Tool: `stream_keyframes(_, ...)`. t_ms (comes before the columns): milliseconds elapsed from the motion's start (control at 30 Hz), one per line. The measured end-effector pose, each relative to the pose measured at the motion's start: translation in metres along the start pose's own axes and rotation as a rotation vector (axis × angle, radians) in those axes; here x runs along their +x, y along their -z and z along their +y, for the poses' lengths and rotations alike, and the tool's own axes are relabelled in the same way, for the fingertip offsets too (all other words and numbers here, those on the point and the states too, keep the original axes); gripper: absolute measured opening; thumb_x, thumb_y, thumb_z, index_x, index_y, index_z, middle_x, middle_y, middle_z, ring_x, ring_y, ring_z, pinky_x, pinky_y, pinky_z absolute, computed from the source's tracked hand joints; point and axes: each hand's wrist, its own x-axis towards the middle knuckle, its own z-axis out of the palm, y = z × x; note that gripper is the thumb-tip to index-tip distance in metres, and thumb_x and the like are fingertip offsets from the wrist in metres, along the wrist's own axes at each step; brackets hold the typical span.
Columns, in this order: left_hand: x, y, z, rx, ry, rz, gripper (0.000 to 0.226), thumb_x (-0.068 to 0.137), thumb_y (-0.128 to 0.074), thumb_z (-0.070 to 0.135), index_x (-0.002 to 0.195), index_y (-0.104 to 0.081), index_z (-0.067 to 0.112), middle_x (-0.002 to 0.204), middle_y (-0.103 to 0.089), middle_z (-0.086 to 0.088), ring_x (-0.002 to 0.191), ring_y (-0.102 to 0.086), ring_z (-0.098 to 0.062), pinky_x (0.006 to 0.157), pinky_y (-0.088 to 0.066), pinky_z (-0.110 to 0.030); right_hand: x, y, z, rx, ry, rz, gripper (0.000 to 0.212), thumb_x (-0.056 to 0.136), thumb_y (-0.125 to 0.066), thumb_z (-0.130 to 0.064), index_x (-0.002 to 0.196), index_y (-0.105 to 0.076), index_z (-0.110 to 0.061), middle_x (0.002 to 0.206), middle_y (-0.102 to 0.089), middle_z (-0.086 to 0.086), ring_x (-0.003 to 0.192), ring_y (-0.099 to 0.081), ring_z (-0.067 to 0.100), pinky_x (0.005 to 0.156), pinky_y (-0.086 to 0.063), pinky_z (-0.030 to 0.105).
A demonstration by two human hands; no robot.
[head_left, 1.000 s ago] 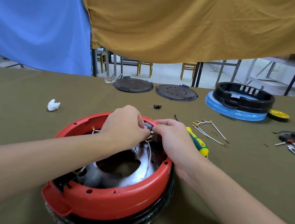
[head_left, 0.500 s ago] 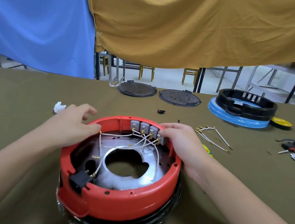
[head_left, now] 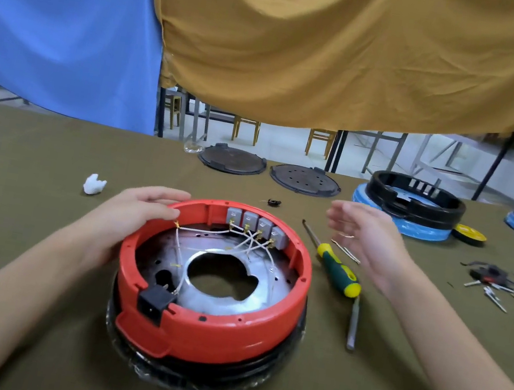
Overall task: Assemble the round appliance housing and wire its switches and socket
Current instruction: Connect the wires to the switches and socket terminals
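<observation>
The red round housing [head_left: 223,337] stands on a black base in front of me. Several grey switches [head_left: 258,227] line its far inner wall, with white wires [head_left: 240,240] running across the metal plate [head_left: 265,275] inside. A black socket [head_left: 154,302] sits in the near left wall. My left hand [head_left: 140,208] rests on the housing's far left rim, fingers laid along it. My right hand [head_left: 364,238] hovers open and empty to the right of the housing, above loose wires [head_left: 346,252].
A green and yellow screwdriver [head_left: 336,270] and a thin metal tool [head_left: 353,325] lie right of the housing. Two dark round lids [head_left: 232,159] lie at the back. Black housings on blue bases [head_left: 413,205] stand far right, near small connector parts [head_left: 504,283]. A white scrap [head_left: 94,185] lies left.
Both hands left the switches. The left hand went to the left rim and stays there. The right hand lifted off the right rim and moved out to the right.
</observation>
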Motion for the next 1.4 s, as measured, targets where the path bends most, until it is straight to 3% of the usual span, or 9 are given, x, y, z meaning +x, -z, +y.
stream_keyframes(133,-0.002,-0.007,-0.003,-0.119,-0.044,0.055,0.037,0.088,-0.055,-0.008,0.108,-0.072,0.016,0.108,-0.075,0.002,0.097,-0.071,-0.017,0.092,-0.051,-0.032,0.017,0.036,0.011,-0.245,-0.016,0.200,0.021,0.096,-0.052,-0.003,0.110,-0.067,0.000,0.091,-0.066,0.011,0.080,-0.058,0.020,0.070,-0.048,0.028)
stream_keyframes(233,-0.004,-0.014,-0.007,-0.137,-0.064,0.139,0.036,0.088,-0.053,-0.008,0.101,-0.074,0.019,0.090,-0.077,0.008,0.078,-0.072,-0.010,0.075,-0.053,-0.025,0.022,0.048,0.018,-0.467,-0.045,0.176,0.014,0.090,-0.060,-0.004,0.100,-0.069,-0.004,0.083,-0.065,0.008,0.070,-0.054,0.017,0.064,-0.047,0.027)
stream_keyframes(400,-0.007,-0.021,-0.012,-0.195,-0.085,0.224,0.034,0.088,-0.054,-0.007,0.102,-0.074,0.017,0.103,-0.074,-0.006,0.087,-0.067,-0.021,0.082,-0.053,-0.032,0.020,0.049,0.026,-1.010,0.011,0.071,0.018,0.083,-0.076,-0.033,0.084,-0.068,-0.018,0.085,-0.066,-0.003,0.080,-0.060,0.014,0.065,-0.044,0.029)
stream_keyframes(667,-0.008,-0.025,-0.014,-0.215,-0.098,0.239,0.032,0.085,-0.053,-0.007,0.097,-0.076,0.013,0.100,-0.072,-0.018,0.083,-0.064,-0.026,0.084,-0.054,-0.037,0.027,0.037,0.035,-1.461,0.016,-0.124,0.039,0.103,-0.049,-0.032,0.068,-0.043,-0.016,0.073,-0.050,0.002,0.075,-0.051,0.025,0.069,-0.038,0.031)
stream_keyframes(800,-0.008,-0.025,-0.015,-0.202,-0.111,0.233,0.033,0.085,-0.054,-0.007,0.096,-0.076,0.014,0.097,-0.072,-0.014,0.080,-0.065,-0.024,0.082,-0.055,-0.037,0.025,0.047,0.033,-1.249,0.071,-0.085,0.031,0.105,-0.043,-0.030,0.076,-0.046,-0.017,0.076,-0.052,-0.001,0.072,-0.050,0.019,0.064,-0.035,0.032)
stream_keyframes(933,-0.004,-0.018,-0.014,-0.141,-0.133,0.166,0.033,0.086,-0.057,-0.007,0.098,-0.076,0.017,0.098,-0.076,-0.003,0.074,-0.070,-0.013,0.064,-0.058,-0.020,0.018,0.038,0.021,-0.614,0.055,-0.054,0.026,0.105,-0.044,-0.024,0.085,-0.053,-0.011,0.076,-0.059,0.001,0.062,-0.048,0.013,0.058,-0.041,0.023)
stream_keyframes(1133,-0.001,-0.008,-0.008,-0.016,-0.133,-0.026,0.029,0.089,-0.061,-0.002,0.100,-0.077,0.019,0.104,-0.076,0.000,0.090,-0.073,-0.018,0.078,-0.055,-0.028,-0.009,0.007,-0.011,0.176,-0.053,-0.398,0.022,0.101,-0.053,-0.021,0.080,-0.053,-0.013,0.069,-0.051,-0.002,0.056,-0.043,0.008,0.054,-0.044,0.018)
stream_keyframes(1300,-0.004,-0.011,-0.004,0.110,-0.182,-0.142,0.026,0.093,-0.061,0.002,0.097,-0.078,0.023,0.105,-0.076,0.003,0.100,-0.071,-0.019,0.086,-0.053,-0.028,-0.035,-0.025,-0.028,0.260,-0.003,-0.531,0.017,0.088,-0.062,-0.023,0.074,-0.063,-0.014,0.069,-0.054,0.000,0.056,-0.046,0.009,0.054,-0.046,0.017)
stream_keyframes(1400,-0.007,-0.015,0.008,0.339,-0.408,-0.009,0.012,0.092,-0.067,0.020,0.097,-0.076,0.026,0.099,-0.075,0.011,0.096,-0.070,-0.009,0.087,-0.051,-0.026,-0.048,-0.040,-0.031,0.211,0.043,-0.516,0.015,0.088,-0.062,-0.022,0.077,-0.062,-0.012,0.068,-0.058,0.001,0.057,-0.049,0.009,0.055,-0.047,0.016)
